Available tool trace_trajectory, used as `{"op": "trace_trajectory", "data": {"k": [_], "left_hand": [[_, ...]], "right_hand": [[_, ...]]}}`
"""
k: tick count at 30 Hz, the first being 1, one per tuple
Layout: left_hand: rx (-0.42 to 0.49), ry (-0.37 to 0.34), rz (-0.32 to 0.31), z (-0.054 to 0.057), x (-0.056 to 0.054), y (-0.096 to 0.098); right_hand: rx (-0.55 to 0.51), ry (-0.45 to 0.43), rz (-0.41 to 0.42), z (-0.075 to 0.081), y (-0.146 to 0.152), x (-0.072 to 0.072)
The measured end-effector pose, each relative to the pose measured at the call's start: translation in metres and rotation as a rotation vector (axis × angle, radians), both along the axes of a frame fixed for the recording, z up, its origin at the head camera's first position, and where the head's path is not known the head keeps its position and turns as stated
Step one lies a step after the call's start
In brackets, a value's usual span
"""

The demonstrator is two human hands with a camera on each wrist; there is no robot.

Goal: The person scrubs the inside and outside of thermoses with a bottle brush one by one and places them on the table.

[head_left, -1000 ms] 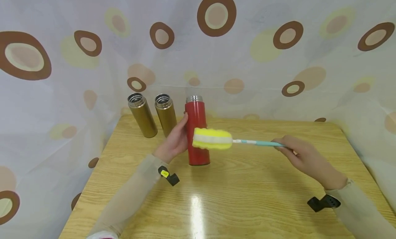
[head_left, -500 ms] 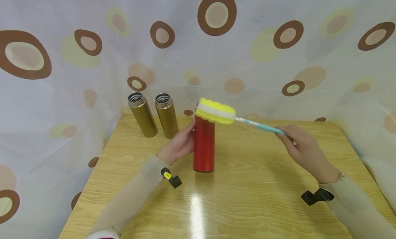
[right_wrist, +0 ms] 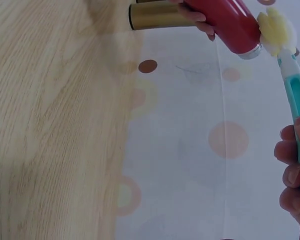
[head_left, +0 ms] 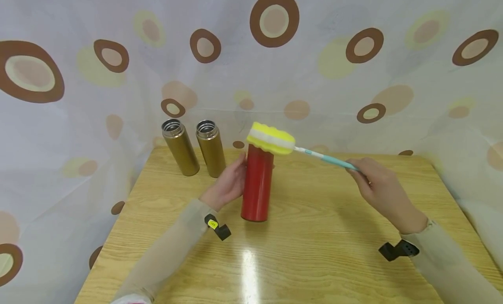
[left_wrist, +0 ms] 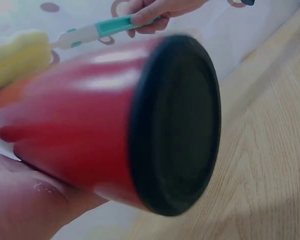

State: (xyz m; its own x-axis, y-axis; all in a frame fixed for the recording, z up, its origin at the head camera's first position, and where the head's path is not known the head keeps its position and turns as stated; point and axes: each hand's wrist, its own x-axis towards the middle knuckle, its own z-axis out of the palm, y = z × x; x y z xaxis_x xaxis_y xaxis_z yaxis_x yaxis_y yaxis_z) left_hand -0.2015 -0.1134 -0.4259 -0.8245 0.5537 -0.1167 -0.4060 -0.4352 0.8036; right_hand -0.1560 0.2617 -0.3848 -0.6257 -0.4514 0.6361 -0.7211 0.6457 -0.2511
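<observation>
My left hand [head_left: 228, 184] grips a red thermos bottle [head_left: 257, 186] round its upper body. The bottle leans slightly, and its black base [left_wrist: 177, 125] is tipped toward the left wrist camera. By its handle, my right hand [head_left: 379, 186] holds a bottle brush [head_left: 334, 160], teal and white with a yellow and white sponge head. That sponge head [head_left: 271, 138] lies sideways across the bottle's top in the head view and hides the mouth there. In the right wrist view the bottle's bare silver neck [right_wrist: 251, 52] shows right beside the sponge.
Two gold thermos bottles without lids, a left one [head_left: 181, 151] and a right one [head_left: 212, 151], stand upright at the table's back left. The wooden table [head_left: 314, 251] meets a patterned cloth backdrop [head_left: 314, 77] behind and at both sides.
The red bottle has come nearer and slightly right, then tilted, its base swinging left. My right hand has raised the brush from the bottle's middle to its top, sponge end tipped upward.
</observation>
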Motion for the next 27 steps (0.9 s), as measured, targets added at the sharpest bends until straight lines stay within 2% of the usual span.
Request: {"op": "trace_trajectory", "data": {"k": [4, 11, 21, 23, 27], "left_hand": [[0.024, -0.004, -0.015, -0.001, 0.0, -0.002], [0.036, 0.024, -0.006, -0.002, -0.001, -0.003], [0.067, 0.042, -0.007, 0.0, -0.006, -0.004], [0.051, 0.028, 0.028, 0.0, -0.005, -0.006], [0.014, 0.044, 0.072, 0.0, -0.006, -0.008]], "right_hand": [[0.011, -0.009, 0.014, 0.001, 0.001, 0.0], [0.011, -0.026, 0.054, 0.0, 0.004, 0.0], [0.069, -0.05, 0.121, -0.007, 0.009, 0.003], [0.079, -0.066, 0.135, -0.009, 0.01, 0.005], [0.089, -0.11, 0.195, -0.013, 0.013, 0.006]]}}
